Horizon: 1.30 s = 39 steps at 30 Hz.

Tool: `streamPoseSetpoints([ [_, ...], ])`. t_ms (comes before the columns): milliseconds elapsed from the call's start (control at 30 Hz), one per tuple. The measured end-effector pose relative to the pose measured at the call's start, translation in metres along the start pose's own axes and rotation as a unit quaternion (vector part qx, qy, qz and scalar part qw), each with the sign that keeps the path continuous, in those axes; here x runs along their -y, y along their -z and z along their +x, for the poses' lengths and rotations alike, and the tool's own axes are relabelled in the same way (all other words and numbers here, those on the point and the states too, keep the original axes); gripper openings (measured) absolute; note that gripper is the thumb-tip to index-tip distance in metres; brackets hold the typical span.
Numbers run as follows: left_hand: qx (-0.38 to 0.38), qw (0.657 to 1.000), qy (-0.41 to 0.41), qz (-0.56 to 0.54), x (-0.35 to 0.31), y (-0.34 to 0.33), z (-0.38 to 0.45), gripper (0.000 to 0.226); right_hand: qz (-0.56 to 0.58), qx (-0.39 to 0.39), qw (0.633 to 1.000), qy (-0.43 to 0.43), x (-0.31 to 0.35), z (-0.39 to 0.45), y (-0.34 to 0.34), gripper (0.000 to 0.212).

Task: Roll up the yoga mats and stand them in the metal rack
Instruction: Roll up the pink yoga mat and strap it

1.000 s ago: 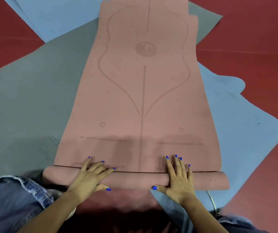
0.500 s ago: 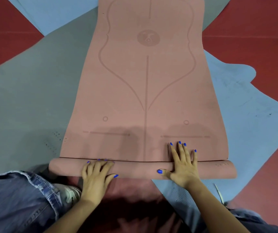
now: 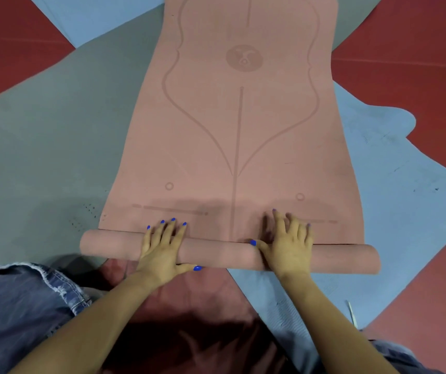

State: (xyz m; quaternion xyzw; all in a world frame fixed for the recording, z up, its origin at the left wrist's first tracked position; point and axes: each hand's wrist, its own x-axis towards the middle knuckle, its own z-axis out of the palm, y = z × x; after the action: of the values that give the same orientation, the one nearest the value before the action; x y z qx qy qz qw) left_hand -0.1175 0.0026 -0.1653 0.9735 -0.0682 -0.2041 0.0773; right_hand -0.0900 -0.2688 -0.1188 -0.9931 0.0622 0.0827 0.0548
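A pink yoga mat [image 3: 240, 136] with printed lines lies flat on the floor, stretching away from me. Its near end is wound into a low roll [image 3: 216, 251] that runs from left to right. My left hand [image 3: 162, 247] presses on the roll left of the middle, fingers straight and spread over its top. Right of the middle, my right hand [image 3: 288, 238] rests on the roll, its fingers reaching onto the flat part and blurred. The metal rack is not in view.
Under the pink mat lie a grey mat [image 3: 43, 147] on the left and a blue mat [image 3: 394, 201] on the right, more blue showing at the far left. The floor [image 3: 416, 49] is red. My denim-clad knees [image 3: 19, 306] are at the bottom corners.
The roll has moved forward over the flat mat and grown a little thicker. Both hands have shifted forward over its top.
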Motion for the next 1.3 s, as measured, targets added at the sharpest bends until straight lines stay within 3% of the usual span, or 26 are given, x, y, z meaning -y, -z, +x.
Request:
streamPoseSetpoints([
  [67,0.010,1.000,0.003,0.014,0.000,0.005,0.005,0.138,0.013,-0.109,0.994,0.009,0.008,-0.015,-0.010,0.031],
  [100,0.023,1.000,0.011,0.011,-0.001,0.008,0.006,0.142,0.020,-0.146,0.989,0.014,0.009,-0.023,-0.014,0.020],
  [233,0.063,0.998,0.014,0.018,-0.003,0.021,0.010,0.145,0.042,-0.145,0.986,0.071,-0.006,-0.051,-0.028,0.041],
  [333,0.102,0.994,0.020,0.023,-0.003,0.027,0.019,0.135,0.018,-0.081,0.990,0.117,-0.019,-0.060,-0.027,0.058],
  [433,0.105,0.994,0.010,0.034,-0.002,0.029,0.027,0.143,-0.013,-0.010,0.989,0.146,-0.028,-0.051,-0.027,0.059],
  [500,0.029,0.999,-0.008,0.044,-0.001,0.030,0.026,0.133,-0.023,0.031,0.991,0.130,-0.026,-0.038,-0.022,0.063],
  [600,-0.150,0.988,0.011,0.014,-0.013,0.015,0.019,0.086,-0.042,0.097,0.988,0.115,-0.017,-0.011,-0.010,0.095],
  [700,-0.236,0.960,0.113,-0.097,-0.039,-0.001,0.011,0.071,-0.053,0.184,0.978,0.088,-0.012,0.010,0.000,0.129],
  [800,-0.265,0.937,0.125,-0.190,-0.057,-0.006,0.014,0.052,-0.049,0.211,0.973,0.079,-0.007,0.022,0.008,0.122],
  [867,-0.258,0.943,0.094,-0.188,-0.061,-0.007,0.017,0.043,-0.046,0.236,0.968,0.070,-0.005,0.029,0.013,0.096],
  [933,-0.241,0.957,0.056,-0.154,-0.058,-0.010,0.019,0.045,-0.047,0.252,0.964,0.071,-0.003,0.037,0.016,0.085],
  [1067,-0.163,0.986,0.000,-0.041,-0.040,-0.005,0.029,0.084,-0.049,0.271,0.959,0.068,-0.003,0.053,0.016,0.086],
  [1167,-0.100,0.995,0.004,-0.014,-0.036,0.010,0.044,0.103,-0.042,0.260,0.963,0.058,0.000,0.068,0.019,0.092],
  [1300,-0.022,0.999,0.025,-0.004,-0.040,0.033,0.062,0.099,-0.017,0.266,0.963,0.046,0.004,0.086,0.026,0.097],
])
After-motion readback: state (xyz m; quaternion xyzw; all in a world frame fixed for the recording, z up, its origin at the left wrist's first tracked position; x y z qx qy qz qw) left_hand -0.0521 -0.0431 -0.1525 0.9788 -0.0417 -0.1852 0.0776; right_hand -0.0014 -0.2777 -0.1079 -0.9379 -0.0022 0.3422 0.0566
